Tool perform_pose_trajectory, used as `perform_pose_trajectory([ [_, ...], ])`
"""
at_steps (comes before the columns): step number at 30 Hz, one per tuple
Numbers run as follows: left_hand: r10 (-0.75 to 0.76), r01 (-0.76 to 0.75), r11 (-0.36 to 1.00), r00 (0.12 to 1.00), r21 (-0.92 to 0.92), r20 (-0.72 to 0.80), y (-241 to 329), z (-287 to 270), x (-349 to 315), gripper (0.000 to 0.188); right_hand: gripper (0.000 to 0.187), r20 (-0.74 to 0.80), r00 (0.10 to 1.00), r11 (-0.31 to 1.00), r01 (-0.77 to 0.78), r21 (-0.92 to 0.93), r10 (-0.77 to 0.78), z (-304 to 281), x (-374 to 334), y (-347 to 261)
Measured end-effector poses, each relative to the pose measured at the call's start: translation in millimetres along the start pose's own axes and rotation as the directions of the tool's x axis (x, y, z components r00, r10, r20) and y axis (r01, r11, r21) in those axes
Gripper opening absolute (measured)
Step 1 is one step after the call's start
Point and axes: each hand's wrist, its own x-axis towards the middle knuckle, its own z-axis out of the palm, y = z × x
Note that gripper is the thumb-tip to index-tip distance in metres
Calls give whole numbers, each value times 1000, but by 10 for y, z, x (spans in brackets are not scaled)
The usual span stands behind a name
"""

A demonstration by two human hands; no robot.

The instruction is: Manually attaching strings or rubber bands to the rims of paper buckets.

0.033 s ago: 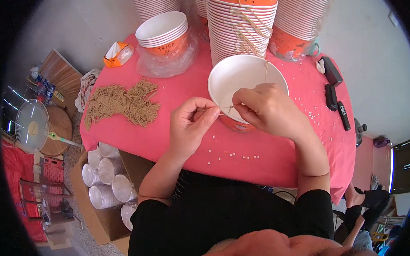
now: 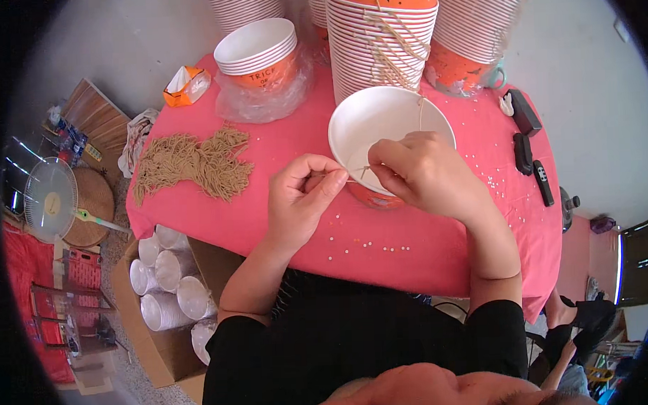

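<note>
Unchanged: left hand point(image 2: 302, 196) and right hand point(image 2: 423, 172) still pinching thin string point(image 2: 357, 174) over white bowl point(image 2: 385, 122), mid-worktop point(image 2: 411, 249).

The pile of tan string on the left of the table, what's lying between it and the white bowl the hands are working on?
Only bare pink tablecloth lies between the string pile and the white bowl, as the head view shows.

Matt white paper bowl point(image 2: 378, 118) on a pink cloth-covered worktop point(image 2: 425, 235). Rough tan fibre strings point(image 2: 194, 163) lie near its left edge. Crinkled glossy plastic wrap point(image 2: 263, 97) sits at the far edge.
</note>
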Motion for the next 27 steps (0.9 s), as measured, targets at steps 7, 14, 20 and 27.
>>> perform_pose_trajectory([
  [7,14,-15,1000,1000,17,24,1,14,-24,5,16,40,999,991,27,-131,-21,-4,-5,-5],
  [14,-10,9,998,1000,55,29,-1,-48,-22,7,12,36,999,996,-5,-91,8,-47,-9,15],
  [20,13,-13,999,1000,35,4,20,-70,13,5,7,45,999,994,-8,109,3,-151,-63,66],
  [27,315,-303,922,949,241,-10,18,4,100,9,9,-28,999,987,-14,161,19,-208,-50,25],
])
